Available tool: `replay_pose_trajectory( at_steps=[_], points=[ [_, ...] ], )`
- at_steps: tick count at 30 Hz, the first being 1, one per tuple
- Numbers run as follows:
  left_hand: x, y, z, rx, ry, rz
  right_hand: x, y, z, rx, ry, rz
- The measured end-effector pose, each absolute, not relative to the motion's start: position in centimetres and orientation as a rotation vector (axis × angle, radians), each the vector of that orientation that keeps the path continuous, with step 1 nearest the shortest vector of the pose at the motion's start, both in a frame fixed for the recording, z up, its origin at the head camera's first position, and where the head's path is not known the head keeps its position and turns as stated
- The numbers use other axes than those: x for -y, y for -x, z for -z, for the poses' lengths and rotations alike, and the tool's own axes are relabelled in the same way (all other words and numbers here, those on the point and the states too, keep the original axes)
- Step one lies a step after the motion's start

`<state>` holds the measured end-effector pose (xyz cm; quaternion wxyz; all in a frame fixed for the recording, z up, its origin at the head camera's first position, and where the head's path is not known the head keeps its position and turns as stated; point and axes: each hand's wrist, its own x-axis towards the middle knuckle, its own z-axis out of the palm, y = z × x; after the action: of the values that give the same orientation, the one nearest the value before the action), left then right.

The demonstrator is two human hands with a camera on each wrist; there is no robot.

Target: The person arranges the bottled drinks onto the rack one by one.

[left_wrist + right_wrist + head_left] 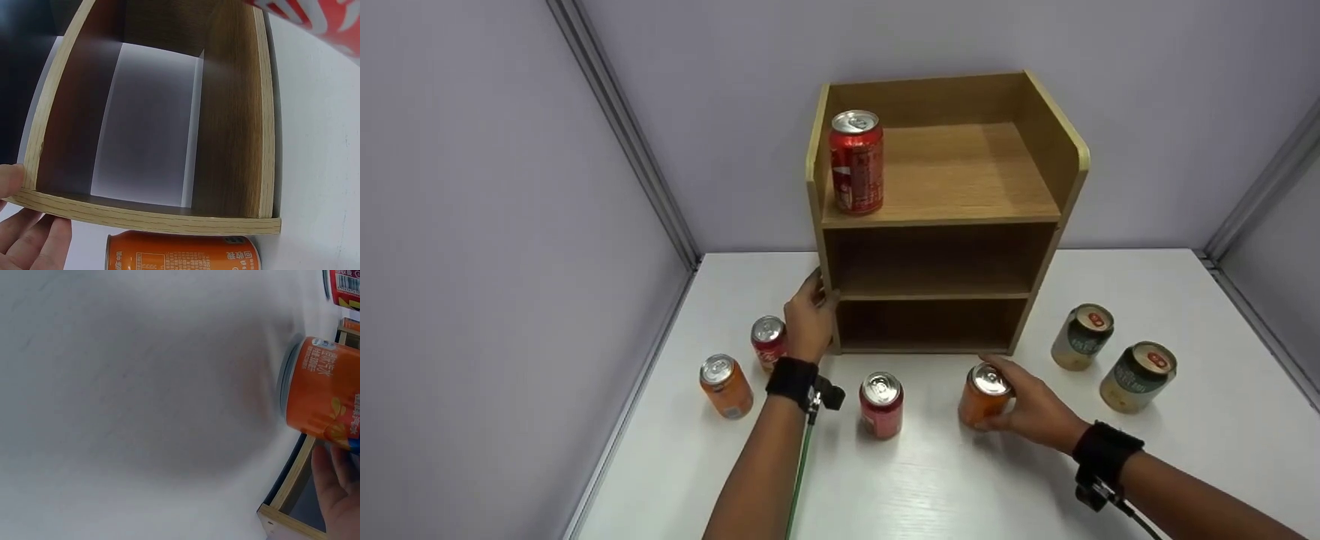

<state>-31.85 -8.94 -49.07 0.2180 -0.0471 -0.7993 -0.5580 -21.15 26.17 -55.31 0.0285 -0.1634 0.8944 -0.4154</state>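
One red can (856, 169) shelved, head view's 12 o'clock; five cans (882, 416) unshelved on table (922, 487). Right hand (1031, 405) holds orange can (979, 409), 4 o'clock; left hand (810, 324) grips shelf (952, 180).

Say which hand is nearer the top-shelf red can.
Left: the left hand grips the shelf, below the red can; the right hand holds an orange can, lower and farther right.

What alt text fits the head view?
A person's right grip holds an orange can before a wooden shelf, whose left side the left grip holds. A red can stands on top; five more cans stand on the white table.
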Motion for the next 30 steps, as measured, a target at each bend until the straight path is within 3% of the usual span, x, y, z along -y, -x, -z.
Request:
replay_pose_trajectory(
  at_steps=[7,14,24,30],
  points=[
    [9.0,32.0,48.8,2.22,0.122,1.515,-24.1,20.9,53.8,-3.055,0.327,1.021],
    [8.9,31.9,48.7,2.225,0.112,1.519,-23.2,21.1,51.5,-3.179,0.534,0.518],
    [8.6,31.8,49.1,2.221,0.092,1.532,-24.0,20.9,50.6,-2.92,0.564,0.962],
    [8.7,31.7,49.1,2.207,0.09,1.524,-23.5,20.5,48.0,-2.783,0.643,1.181]
  ],
)
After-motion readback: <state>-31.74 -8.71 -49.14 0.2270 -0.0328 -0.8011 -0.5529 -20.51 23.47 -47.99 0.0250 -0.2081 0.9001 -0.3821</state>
